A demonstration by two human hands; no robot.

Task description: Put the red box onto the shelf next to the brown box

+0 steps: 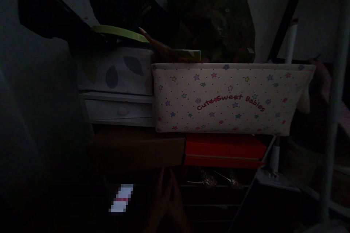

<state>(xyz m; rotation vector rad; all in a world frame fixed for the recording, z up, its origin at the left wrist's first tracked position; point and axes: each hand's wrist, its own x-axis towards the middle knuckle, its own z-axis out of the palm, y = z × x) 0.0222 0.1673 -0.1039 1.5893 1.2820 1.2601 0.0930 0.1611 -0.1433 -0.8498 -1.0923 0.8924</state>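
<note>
you are holding your hands (pixel 166 198) pressed together, palm to palm, in the dark just below the brown box (pixel 136 149) and red box (pixel 222 150).

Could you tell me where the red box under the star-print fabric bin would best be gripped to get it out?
Probably by its front long edge, from the front: the red box lies flat with the fabric bin resting on top and a brown box close against its left end, so only its front face shows free. A dim hand sits just below.
</note>
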